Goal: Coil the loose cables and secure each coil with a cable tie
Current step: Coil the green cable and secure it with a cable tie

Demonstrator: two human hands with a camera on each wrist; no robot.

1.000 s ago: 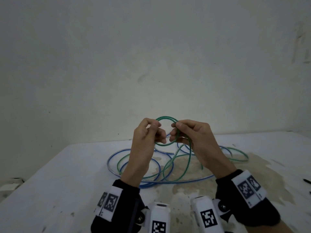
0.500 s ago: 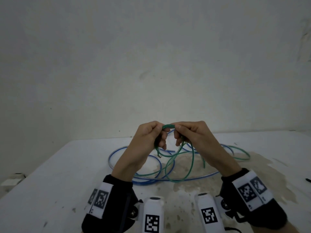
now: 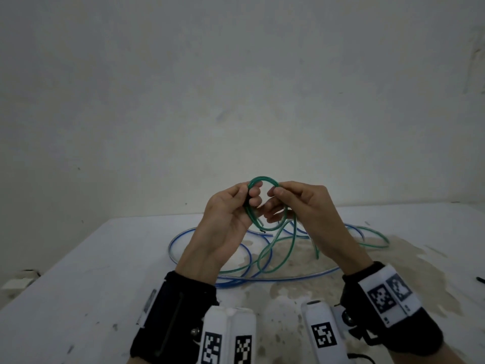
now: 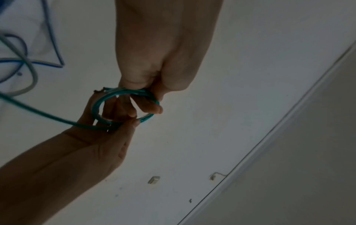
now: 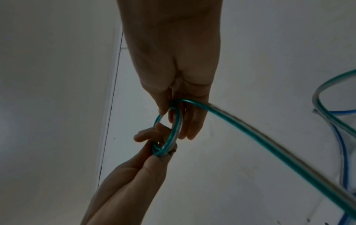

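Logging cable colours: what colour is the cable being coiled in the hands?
Green cable, clearest in the right wrist view.

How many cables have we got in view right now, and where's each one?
2. The green cable is looped between the left hand and right hand, its slack trailing onto the table. The blue cable lies loose on the table. More may be hidden under the hands.

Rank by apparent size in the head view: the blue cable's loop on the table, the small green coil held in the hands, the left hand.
1. blue cable's loop, largest by far.
2. left hand.
3. green coil, smallest, though it is partly hidden by the fingers.
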